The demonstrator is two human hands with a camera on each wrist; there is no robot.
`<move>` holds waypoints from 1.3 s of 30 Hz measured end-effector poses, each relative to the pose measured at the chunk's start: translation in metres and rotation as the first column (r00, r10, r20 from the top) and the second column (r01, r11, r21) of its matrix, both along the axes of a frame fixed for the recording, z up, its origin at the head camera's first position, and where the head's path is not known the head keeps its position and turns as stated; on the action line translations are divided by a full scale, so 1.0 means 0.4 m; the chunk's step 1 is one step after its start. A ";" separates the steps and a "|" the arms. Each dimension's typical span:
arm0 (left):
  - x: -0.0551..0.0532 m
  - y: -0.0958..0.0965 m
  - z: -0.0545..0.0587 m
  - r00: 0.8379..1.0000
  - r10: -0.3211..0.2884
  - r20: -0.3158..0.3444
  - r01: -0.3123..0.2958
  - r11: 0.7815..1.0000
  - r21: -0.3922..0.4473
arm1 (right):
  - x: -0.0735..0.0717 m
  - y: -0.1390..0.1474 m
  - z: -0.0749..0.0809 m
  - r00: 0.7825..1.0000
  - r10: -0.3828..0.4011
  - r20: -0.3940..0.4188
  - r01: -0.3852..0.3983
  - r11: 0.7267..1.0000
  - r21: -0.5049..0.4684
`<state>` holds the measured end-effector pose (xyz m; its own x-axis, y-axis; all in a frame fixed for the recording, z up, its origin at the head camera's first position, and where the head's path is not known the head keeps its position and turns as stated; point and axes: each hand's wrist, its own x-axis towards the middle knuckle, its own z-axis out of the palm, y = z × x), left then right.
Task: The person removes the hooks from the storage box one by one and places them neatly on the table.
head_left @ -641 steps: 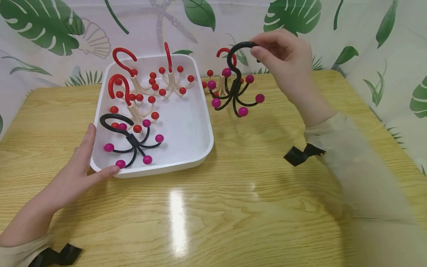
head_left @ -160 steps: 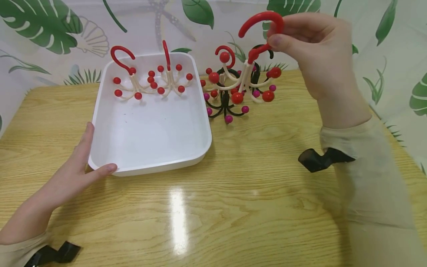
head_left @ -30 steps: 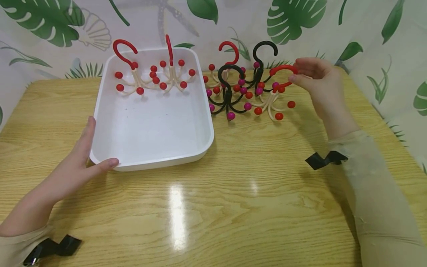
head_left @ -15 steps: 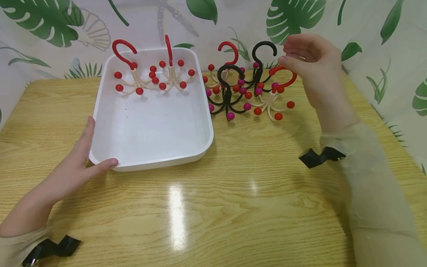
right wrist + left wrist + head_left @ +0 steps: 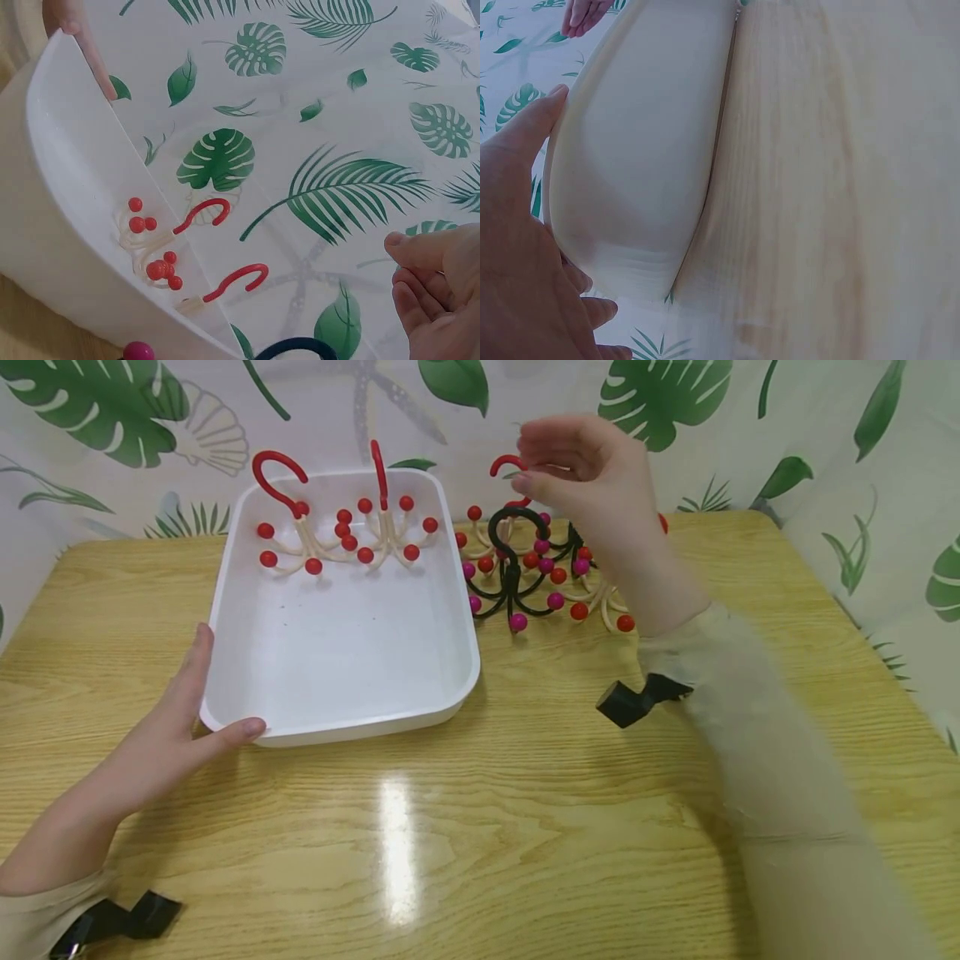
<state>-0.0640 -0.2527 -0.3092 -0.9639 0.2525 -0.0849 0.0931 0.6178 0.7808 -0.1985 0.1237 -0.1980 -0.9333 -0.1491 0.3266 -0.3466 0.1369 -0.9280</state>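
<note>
My left hand holds the near left corner of a white tray, thumb at the front rim and fingers along the side wall. Inside the tray's far end stand two cream multi-arm hanging hooks, a left one and a right one, with red hooks and red ball tips. My right hand is raised over the group beside the tray, fingers loosely bent, holding nothing. Below it stand a black hook with magenta balls, a cream one behind, a partly hidden black one and another cream one.
The wooden table lies under everything. A wall covering with green leaf prints rises right behind the tray and hooks. The standing hooks crowd close to the tray's right side, their arms overlapping in view.
My right hand set down the red-hooked cream hanging hook at the group's right, let go, rose and moved left. Earlier, black and cream hooks left the tray for the table. My left hand stayed.
</note>
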 end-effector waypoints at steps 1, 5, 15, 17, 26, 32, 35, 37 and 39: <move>0.000 0.000 0.000 1.000 0.001 0.001 -0.001 1.000 0.001 | 0.000 -0.013 0.000 1.000 0.004 -0.013 -0.004 1.000 0.022; -0.001 0.000 -0.001 1.000 0.008 0.006 -0.008 1.000 -0.008 | 0.004 -0.065 0.007 0.999 0.027 -0.034 -0.024 0.997 0.079; -0.006 -0.001 -0.003 1.000 0.012 0.015 -0.011 1.000 -0.028 | -0.035 -0.166 -0.005 0.997 0.080 -0.010 -0.078 0.992 0.098; -0.005 0.000 -0.003 1.000 0.013 0.019 -0.013 1.000 -0.028 | -0.048 -0.184 -0.010 0.997 0.082 0.017 -0.083 0.993 0.090; -0.002 0.001 -0.002 0.999 0.021 0.034 -0.021 1.000 -0.015 | -0.100 -0.249 -0.044 0.993 0.037 0.116 -0.050 0.992 0.112; -0.005 0.000 -0.002 1.000 0.010 0.013 -0.009 1.000 -0.026 | -0.147 -0.279 -0.088 0.986 0.004 0.167 -0.026 0.991 0.132; -0.007 -0.001 -0.004 1.000 0.003 0.003 -0.003 1.000 -0.029 | -0.167 -0.290 -0.105 0.977 -0.020 0.212 -0.012 0.989 0.148; -0.006 -0.001 -0.006 1.000 0.001 0.004 -0.001 1.000 -0.026 | -0.177 -0.296 -0.113 0.969 -0.029 0.244 -0.007 0.989 0.145; -0.005 -0.001 -0.006 1.000 -0.001 0.002 0.001 1.000 -0.025 | -0.186 -0.300 -0.121 0.964 -0.037 0.263 -0.003 0.989 0.148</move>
